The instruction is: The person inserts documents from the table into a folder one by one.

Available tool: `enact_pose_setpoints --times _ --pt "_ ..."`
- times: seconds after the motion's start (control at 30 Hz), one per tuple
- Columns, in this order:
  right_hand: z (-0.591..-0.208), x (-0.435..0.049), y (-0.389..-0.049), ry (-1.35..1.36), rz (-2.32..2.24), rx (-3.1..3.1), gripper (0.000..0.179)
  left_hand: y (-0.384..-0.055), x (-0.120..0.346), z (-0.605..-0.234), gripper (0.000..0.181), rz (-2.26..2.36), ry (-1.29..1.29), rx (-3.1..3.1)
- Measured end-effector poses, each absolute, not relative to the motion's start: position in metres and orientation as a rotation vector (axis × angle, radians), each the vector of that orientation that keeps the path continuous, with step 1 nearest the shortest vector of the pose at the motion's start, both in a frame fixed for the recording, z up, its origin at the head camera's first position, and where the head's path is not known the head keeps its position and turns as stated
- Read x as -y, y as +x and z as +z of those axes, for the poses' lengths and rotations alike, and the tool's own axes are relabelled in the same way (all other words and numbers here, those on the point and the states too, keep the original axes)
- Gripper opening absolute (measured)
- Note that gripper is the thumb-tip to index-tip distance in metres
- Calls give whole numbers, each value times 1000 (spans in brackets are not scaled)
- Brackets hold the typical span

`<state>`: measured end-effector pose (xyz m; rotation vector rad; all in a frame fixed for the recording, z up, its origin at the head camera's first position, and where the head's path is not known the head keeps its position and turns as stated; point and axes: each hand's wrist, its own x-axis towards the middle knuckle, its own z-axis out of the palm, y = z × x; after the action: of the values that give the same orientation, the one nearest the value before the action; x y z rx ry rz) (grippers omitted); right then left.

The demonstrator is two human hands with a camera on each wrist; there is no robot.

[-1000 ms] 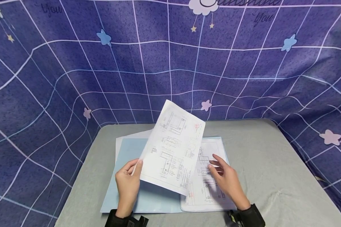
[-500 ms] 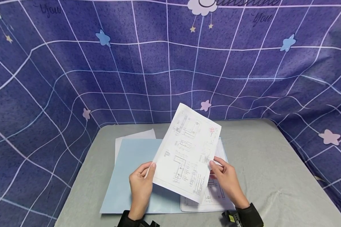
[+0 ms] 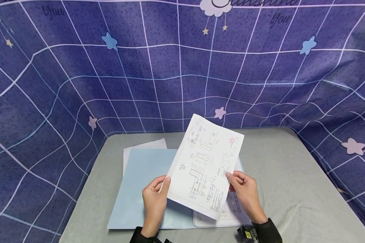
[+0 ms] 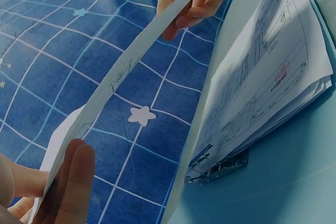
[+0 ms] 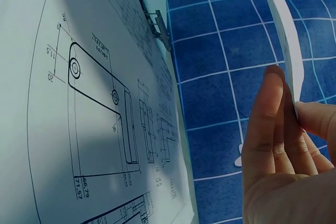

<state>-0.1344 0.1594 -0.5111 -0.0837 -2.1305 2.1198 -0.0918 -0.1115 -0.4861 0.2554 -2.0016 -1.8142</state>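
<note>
A white sheet of paper [image 3: 205,165] with technical drawings and a red stamp is held up, tilted, over an open blue folder [image 3: 140,189]. My left hand [image 3: 155,204] pinches its left edge between thumb and fingers. On the opposite edge, my right hand [image 3: 246,194] pinches it the same way; in the right wrist view the thumb and fingers meet on the thin edge. Beneath it, a stack of drawing sheets [image 4: 273,72] lies in the folder's right side, partly hidden by the raised sheet in the head view. A metal clip [image 4: 223,169] shows at the stack's edge.
Another white sheet [image 3: 149,144] sticks out behind the folder's upper left. The folder lies on a table with a grey cloth [image 3: 295,189]. A blue patterned curtain [image 3: 182,67] hangs around the back and sides.
My left hand has carried the sheet to the right. My right hand, earlier apart from it with fingers spread, now pinches its right edge.
</note>
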Motion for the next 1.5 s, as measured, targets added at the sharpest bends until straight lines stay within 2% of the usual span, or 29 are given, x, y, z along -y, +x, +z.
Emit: enact_pose_setpoints --times 0.37,0.57,0.9,1.07,1.33,1.5 --pt "-513 -163 -135 -96 2114 2105 33 -88 108 -473 17 -1749 227 2072" --pt "-511 -170 -135 -137 2024 2133 33 -94 114 -491 13 -1499 43 2199" --pt "-511 -190 -137 -180 2035 2170 36 -89 121 -487 12 -1120 -147 2468" --pt "-511 -204 -139 -201 1976 2224 38 -87 128 -492 22 -887 -171 2554" --pt "-518 -227 -142 -260 1855 2417 42 -79 142 -515 57 -587 -288 2738" --pt "-522 -241 -143 -298 1820 2485 44 -73 145 -525 70 -478 -302 2903"
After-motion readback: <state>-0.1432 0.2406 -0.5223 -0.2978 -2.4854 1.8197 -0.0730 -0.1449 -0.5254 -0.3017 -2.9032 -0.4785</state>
